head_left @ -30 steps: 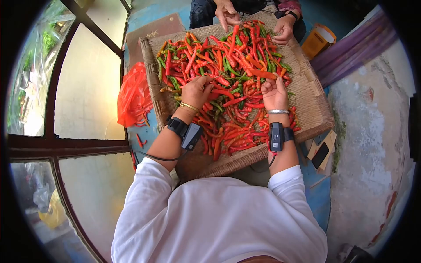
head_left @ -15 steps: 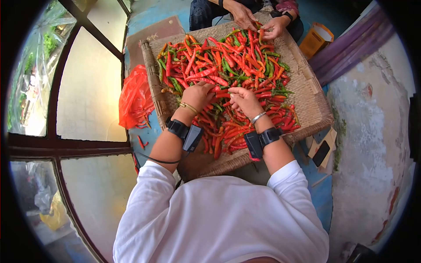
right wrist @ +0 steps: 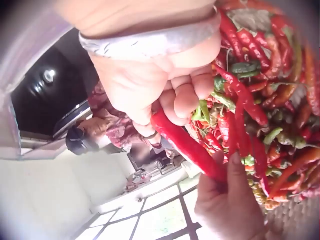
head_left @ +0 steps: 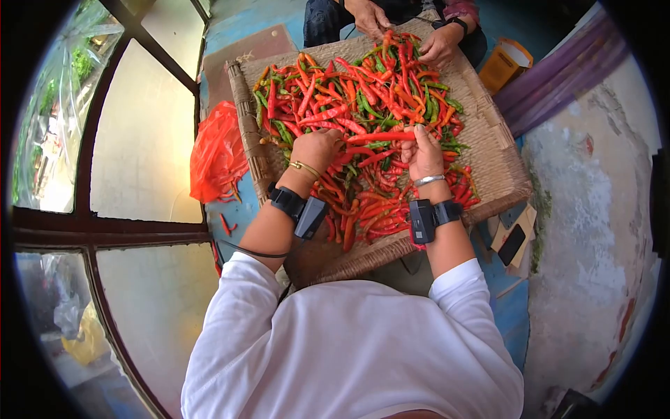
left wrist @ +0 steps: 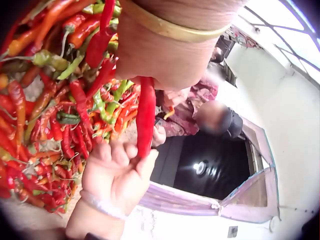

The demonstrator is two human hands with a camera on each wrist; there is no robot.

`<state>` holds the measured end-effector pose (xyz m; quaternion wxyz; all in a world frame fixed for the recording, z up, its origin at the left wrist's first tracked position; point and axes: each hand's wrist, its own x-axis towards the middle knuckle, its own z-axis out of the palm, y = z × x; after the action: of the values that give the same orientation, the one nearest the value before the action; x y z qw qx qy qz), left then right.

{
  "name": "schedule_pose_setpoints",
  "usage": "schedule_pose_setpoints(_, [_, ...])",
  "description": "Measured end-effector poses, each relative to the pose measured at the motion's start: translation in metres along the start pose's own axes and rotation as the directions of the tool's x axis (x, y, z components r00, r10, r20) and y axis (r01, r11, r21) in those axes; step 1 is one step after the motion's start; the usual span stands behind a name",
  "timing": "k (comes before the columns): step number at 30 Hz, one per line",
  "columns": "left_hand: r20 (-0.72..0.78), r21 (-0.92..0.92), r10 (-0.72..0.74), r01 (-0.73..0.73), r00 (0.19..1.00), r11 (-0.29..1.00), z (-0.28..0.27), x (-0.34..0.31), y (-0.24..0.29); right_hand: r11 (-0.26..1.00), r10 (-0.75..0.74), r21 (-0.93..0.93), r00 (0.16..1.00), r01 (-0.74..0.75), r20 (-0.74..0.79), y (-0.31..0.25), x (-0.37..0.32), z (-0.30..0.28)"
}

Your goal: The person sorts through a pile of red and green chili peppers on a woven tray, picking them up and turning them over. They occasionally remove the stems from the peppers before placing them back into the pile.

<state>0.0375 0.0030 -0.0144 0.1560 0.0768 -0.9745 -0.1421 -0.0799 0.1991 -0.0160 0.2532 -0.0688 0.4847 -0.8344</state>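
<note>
A long red chili pepper [head_left: 382,137] stretches nearly level between my two hands, over the heap of chilies. My left hand [head_left: 315,151] pinches one end between thumb and fingers, as the right wrist view shows from the pepper's [right wrist: 187,145] far side. At the other end, my right hand [head_left: 424,155] grips the pepper with its thumb against the fingers, palm turned up. In the left wrist view the right hand [left wrist: 112,172] shows below the pepper [left wrist: 145,117]. Red, orange and green chilies [head_left: 314,94] lie piled under both hands.
The chilies lie on a woven tray [head_left: 499,150]. Across it, another person's hands [head_left: 366,15] work at the far edge. A red plastic bag [head_left: 215,150] sits left of the tray, an orange box [head_left: 504,64] to the right, and a phone [head_left: 511,246] on cardboard.
My right hand came in from the right beside my left hand, then drew back rightward with a red chili pepper stretched between them. The left hand stayed nearly in place. The other person's hands shifted.
</note>
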Motion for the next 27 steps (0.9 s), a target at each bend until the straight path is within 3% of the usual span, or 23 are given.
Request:
schedule_pose_setpoints(2, [0.007,0.037,-0.081,0.081,0.997,0.996,0.004,0.007,-0.011,0.998,0.053,0.021,0.994,-0.051,-0.091,-0.010,0.004,-0.011])
schedule_pose_setpoints(4, [-0.097,0.032,-0.145,0.149,0.985,0.988,-0.004,0.014,-0.010,0.971,-0.042,0.234,0.999,0.047,-0.027,-0.016,0.008,-0.013])
schedule_pose_setpoints(7, [-0.201,0.093,-0.021,0.041,0.979,0.995,0.014,0.023,-0.024,0.925,-0.065,0.366,0.993,0.098,-0.103,-0.023,0.009,-0.007])
schedule_pose_setpoints(8, [-0.264,0.161,0.058,-0.016,0.963,0.987,0.022,0.024,-0.028,0.964,0.006,0.267,0.995,0.021,-0.100,-0.019,0.009,-0.010])
schedule_pose_setpoints(10, [-0.214,0.151,-0.008,0.041,0.977,0.988,0.034,0.019,-0.028,0.991,0.131,0.033,0.988,-0.129,-0.085,-0.013,0.006,-0.012])
schedule_pose_setpoints(12, [-0.160,0.143,-0.074,0.098,0.984,0.985,0.037,0.019,-0.025,0.979,0.158,-0.136,0.987,-0.153,0.029,-0.005,0.002,-0.007])
schedule_pose_setpoints(14, [0.005,0.157,-0.225,0.221,0.974,0.963,0.027,0.022,-0.022,0.934,0.224,-0.308,0.968,-0.179,0.116,-0.004,-0.003,0.004])
schedule_pose_setpoints(16, [-0.008,0.106,-0.203,0.203,0.979,0.973,0.024,0.021,-0.023,0.905,0.230,-0.395,0.962,-0.155,0.150,0.001,-0.004,0.011])
schedule_pose_setpoints(18, [-0.040,-0.035,-0.214,0.212,0.976,0.977,0.024,0.019,-0.023,0.790,0.297,-0.589,0.946,-0.167,0.130,0.002,-0.008,0.018])
schedule_pose_setpoints(19, [-0.037,-0.030,-0.209,0.208,0.977,0.978,0.022,0.017,-0.021,0.769,0.311,-0.615,0.943,-0.177,0.118,0.001,-0.009,0.021])
schedule_pose_setpoints(21, [0.033,-0.239,-0.252,0.253,0.967,0.938,0.014,0.011,-0.014,0.758,0.316,-0.629,0.941,-0.174,0.120,0.008,-0.007,0.018])
schedule_pose_setpoints(22, [0.030,-0.238,-0.247,0.247,0.968,0.939,0.009,0.010,-0.009,0.745,0.319,-0.646,0.939,-0.167,0.125,0.009,-0.005,0.018])
schedule_pose_setpoints(24, [0.087,-0.380,-0.142,0.165,0.986,0.910,0.002,0.008,-0.002,0.764,0.314,-0.626,0.938,-0.158,0.146,0.010,-0.008,0.019])
schedule_pose_setpoints(25, [-0.024,-0.360,-0.045,0.034,0.999,0.932,0.003,0.006,0.001,0.780,0.314,-0.607,0.934,-0.152,0.169,0.009,-0.009,0.021])
schedule_pose_setpoints(26, [-0.021,-0.361,-0.042,0.032,0.999,0.932,0.002,0.005,0.003,0.781,0.313,-0.605,0.935,-0.155,0.165,0.009,-0.009,0.022])
schedule_pose_setpoints(27, [-0.043,-0.347,0.055,-0.067,0.998,0.936,-0.002,0.004,0.008,0.845,0.278,-0.518,0.939,-0.138,0.204,0.009,-0.010,0.023])
